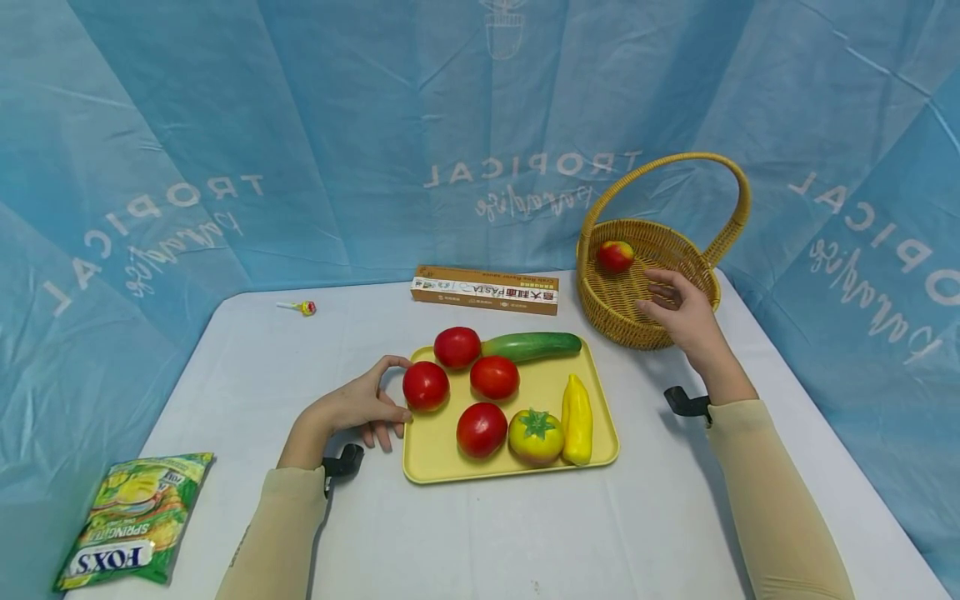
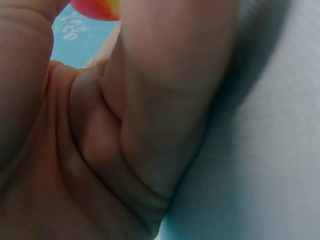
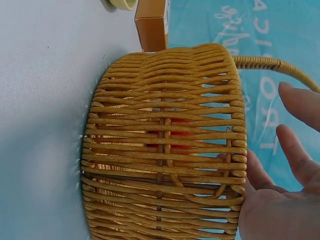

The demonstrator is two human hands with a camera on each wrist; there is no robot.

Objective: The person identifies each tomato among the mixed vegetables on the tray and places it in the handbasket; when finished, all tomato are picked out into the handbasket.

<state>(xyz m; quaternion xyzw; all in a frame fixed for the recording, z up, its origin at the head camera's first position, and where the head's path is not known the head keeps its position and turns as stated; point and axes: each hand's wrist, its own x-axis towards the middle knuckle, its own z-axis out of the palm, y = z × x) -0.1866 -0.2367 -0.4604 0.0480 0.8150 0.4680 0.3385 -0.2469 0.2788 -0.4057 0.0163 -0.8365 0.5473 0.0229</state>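
Note:
My left hand (image 1: 363, 404) is at the left edge of a yellow tray (image 1: 450, 468). Its curved index finger and thumb bracket the near side of a red round fruit (image 1: 426, 386), tips right at its skin. A fruit's red and yellow underside (image 2: 97, 7) peeks between the fingers in the left wrist view. My right hand (image 1: 686, 317) hovers over the near right rim of a wicker basket (image 1: 626, 321), fingers loosely bent and holding nothing. Inside that basket lies a red and yellow fruit (image 1: 615, 257), partly visible through the weave in the right wrist view.
On the tray are more red fruits (image 1: 482, 430), a green cucumber (image 1: 532, 346), a yellow-green tomato (image 1: 536, 437) and a yellow pepper-like vegetable (image 1: 577, 421). A pasta box (image 1: 486, 292) lies behind it. A lollipop (image 1: 306, 307) and a green snack bag (image 1: 135, 521) lie leftward.

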